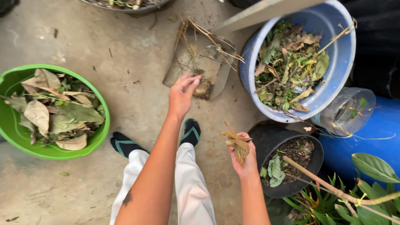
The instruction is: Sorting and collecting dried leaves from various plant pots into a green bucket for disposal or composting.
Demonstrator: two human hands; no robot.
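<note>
Left hand (182, 93) released, fingers pinching toward twig pile (200, 54) left of blue bucket (339, 62). Right hand (241, 156) clenched on dry leaves (237, 143), just below bucket. Risk: loose leaves slipping onto floor; brittle twigs snapping.

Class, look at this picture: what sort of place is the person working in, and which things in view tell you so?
Probably a garden yard or potting corner: a green basin and a blue bucket full of dead leaves stand on bare concrete, beside a black plant pot.
</note>
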